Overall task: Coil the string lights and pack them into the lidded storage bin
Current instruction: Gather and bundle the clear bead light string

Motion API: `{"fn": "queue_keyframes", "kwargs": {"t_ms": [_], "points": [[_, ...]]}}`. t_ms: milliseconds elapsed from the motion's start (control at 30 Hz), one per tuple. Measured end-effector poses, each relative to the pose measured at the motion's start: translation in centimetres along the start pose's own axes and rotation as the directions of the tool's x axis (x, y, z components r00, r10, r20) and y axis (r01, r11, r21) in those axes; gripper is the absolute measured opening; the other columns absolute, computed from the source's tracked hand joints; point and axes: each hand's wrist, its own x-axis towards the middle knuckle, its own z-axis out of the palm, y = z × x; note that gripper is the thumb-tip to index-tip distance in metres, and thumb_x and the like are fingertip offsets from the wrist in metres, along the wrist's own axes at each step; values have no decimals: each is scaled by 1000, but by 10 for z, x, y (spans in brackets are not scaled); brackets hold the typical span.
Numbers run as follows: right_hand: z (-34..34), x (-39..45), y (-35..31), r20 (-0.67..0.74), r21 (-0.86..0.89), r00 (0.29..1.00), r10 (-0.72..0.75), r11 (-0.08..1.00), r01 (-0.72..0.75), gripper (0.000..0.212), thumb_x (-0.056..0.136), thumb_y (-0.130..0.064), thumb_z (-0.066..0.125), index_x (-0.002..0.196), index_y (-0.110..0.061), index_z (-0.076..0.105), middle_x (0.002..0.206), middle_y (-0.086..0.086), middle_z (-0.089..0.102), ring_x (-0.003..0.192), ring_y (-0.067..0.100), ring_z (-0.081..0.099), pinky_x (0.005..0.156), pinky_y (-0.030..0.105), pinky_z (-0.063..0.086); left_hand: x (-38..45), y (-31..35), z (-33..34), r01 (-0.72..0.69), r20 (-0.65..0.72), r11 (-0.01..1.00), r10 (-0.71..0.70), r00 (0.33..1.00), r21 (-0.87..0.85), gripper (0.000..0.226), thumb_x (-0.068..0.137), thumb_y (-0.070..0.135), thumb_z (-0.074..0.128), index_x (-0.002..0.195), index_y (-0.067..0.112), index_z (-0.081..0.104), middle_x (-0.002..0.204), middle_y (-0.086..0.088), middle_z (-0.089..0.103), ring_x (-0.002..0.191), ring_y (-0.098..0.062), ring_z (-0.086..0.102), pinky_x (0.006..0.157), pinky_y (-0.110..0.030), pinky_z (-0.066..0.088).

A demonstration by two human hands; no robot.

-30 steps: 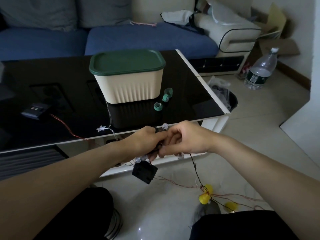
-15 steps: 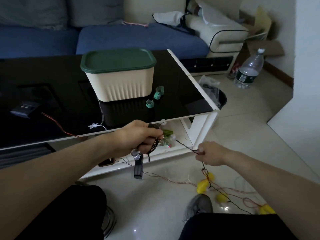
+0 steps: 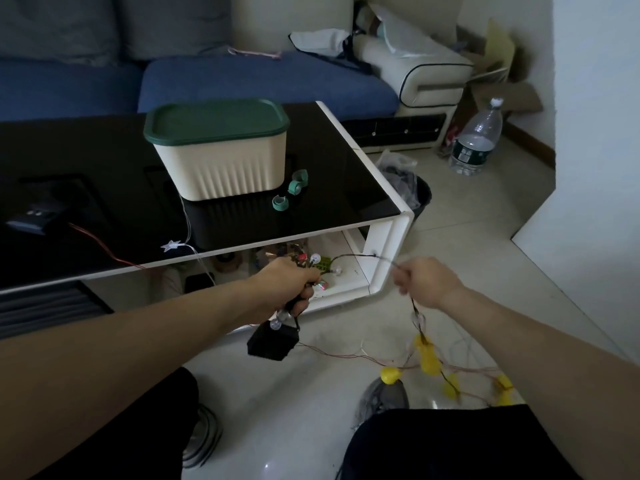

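My left hand [image 3: 289, 289] grips a small coil of dark string lights [image 3: 334, 270] with clear bulbs, below the table's front edge. A black battery box [image 3: 273, 344] dangles under that hand. My right hand [image 3: 420, 282] pinches the same wire further along; the strand arcs between both hands. From the right hand the wire drops to the floor among yellow bulbs [image 3: 427, 358]. The cream storage bin [image 3: 225, 168] with its green lid [image 3: 216, 121] on stands on the black table [image 3: 104, 161], apart from both hands.
Green clips [image 3: 292, 188] lie by the bin. A white star light [image 3: 171, 244] with its wire and a red wire [image 3: 93, 240] from a small box [image 3: 31, 216] lie on the table. A bin bag [image 3: 405, 181], a water bottle [image 3: 479, 140] and a blue sofa [image 3: 242, 77] surround it.
My hands were together at the coil, then my right hand slid away rightwards along the wire. It has now risen to the left hand's level, stretching out a length of strand.
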Motion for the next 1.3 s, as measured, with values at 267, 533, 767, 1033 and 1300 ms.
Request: {"fn": "queue_keyframes", "kwargs": {"t_ms": [267, 533, 767, 1033, 1300], "points": [[-4, 8, 21, 50, -24, 989, 139, 990, -138, 28, 101, -16, 53, 76, -18, 64, 92, 18, 74, 73, 30, 71, 64, 37, 58, 4, 5, 4, -40, 62, 997, 37, 997, 58, 26, 99, 14, 48, 73, 8, 50, 50, -4, 43, 42, -20, 38, 46, -26, 27], [-8, 10, 24, -121, 139, 985, 120, 985, -103, 41, 102, -27, 52, 76, -2, 70, 82, 16, 72, 82, 32, 68, 74, 34, 51, 19, 10, 8, -55, -79, 998, 52, 995, -36, 26, 96, 15, 52, 71, 7, 51, 47, -2, 46, 39, -21, 39, 50, -30, 28], [-7, 11, 18, -94, 294, 986, 135, 950, -102, 37, 104, -21, 49, 74, -5, 65, 77, 16, 72, 68, 33, 70, 75, 46, 61, 18, 4, 13, 33, -44, 999, -34, 998, -29, 30, 97, 13, 49, 68, 10, 48, 46, -1, 46, 38, -18, 40, 45, -26, 31], [1, 3, 10, 148, 440, 987, -67, 898, -5, 42, 107, -32, 45, 86, -2, 66, 76, 9, 68, 65, 21, 63, 62, 31, 56, 23, 0, 30, 75, -68, 997, -77, 995, -35, 29, 100, 23, 47, 74, 11, 47, 53, -5, 47, 43, -20, 37, 41, -23, 30], [21, -3, -10, 293, 473, 943, -156, 881, -1, 23, 99, -16, 62, 98, 6, 69, 93, 19, 73, 76, 23, 69, 76, 35, 62, 43, -31, 56, 78, 1, 995, -78, 997, -70, 31, 92, 33, 64, 86, 3, 60, 48, 3, 36, 40, -15, 32, 45, -25, 27]]}}
